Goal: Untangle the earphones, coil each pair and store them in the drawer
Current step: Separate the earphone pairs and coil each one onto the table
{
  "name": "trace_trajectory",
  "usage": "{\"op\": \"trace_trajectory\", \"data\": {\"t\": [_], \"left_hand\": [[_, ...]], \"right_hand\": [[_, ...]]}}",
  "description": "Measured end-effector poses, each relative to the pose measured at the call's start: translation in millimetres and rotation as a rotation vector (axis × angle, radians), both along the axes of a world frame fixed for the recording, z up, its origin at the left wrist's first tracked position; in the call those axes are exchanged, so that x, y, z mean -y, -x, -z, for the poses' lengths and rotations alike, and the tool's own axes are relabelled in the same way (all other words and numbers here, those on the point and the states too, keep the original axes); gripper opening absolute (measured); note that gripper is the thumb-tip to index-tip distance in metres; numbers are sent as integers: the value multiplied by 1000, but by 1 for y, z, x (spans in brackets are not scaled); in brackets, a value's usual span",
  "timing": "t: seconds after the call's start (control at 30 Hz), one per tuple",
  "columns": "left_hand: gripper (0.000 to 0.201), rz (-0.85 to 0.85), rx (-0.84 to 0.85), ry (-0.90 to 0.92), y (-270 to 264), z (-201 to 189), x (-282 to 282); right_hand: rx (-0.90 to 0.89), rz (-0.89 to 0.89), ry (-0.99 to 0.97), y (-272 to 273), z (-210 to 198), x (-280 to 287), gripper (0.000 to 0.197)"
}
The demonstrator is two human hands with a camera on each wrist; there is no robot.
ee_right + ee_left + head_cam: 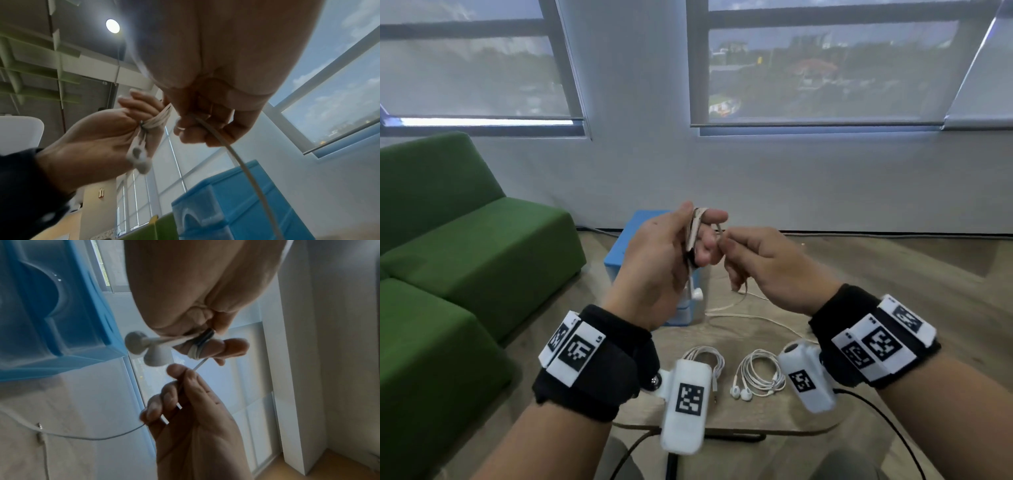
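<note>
Small round wooden table (722, 416) below grey-framed windows (825, 68); green sofa (448, 240) to the table's left, blue plastic drawer unit (631, 240) at its far edge. Two coiled white earphone pairs (756, 373) lie on it. Above — left hand (654, 260) wears white earphone cable (158, 121) wound round its fingers (226, 347); right hand (760, 263) pinches the trailing end.
</note>
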State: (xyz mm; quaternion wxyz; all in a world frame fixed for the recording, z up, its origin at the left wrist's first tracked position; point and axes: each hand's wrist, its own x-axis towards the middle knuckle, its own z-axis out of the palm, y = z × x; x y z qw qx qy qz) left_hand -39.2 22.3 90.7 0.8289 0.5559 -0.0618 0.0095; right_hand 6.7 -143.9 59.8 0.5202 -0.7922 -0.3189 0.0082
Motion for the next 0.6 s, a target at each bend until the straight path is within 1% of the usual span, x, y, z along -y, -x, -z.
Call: {"op": "trace_trajectory", "data": {"t": [0.07,0.17,0.23,0.3,0.4,0.43,0.47,0.53,0.6], "left_hand": [[37,-21,48,77,-1,2,0],[28,-103,102,157,-6,9,1],[25,-153,138,93,-12,17,5],[24,-179,203,-73,-15,28,9],[25,-186,358,-453,-17,42,10],[26,-173,389,-545,-16,44,9],[27,-147,397,-588,-14,44,9],[28,-85,399,-615,-11,41,7],[29,-48,388,-646,-9,35,7]], "right_hand": [[-61,-29,75,11,2,2,29],[-185,-99,167,28,-1,4,31],[-301,-131,149,33,-8,5,34],[-356,-124,170,33,-19,5,40],[-311,-62,260,23,-45,11,48],[-290,-41,278,17,-55,15,50],[-254,-18,304,11,-65,19,50],[-114,18,412,-1,-82,27,46],[54,1,531,-8,-94,33,33]]}}
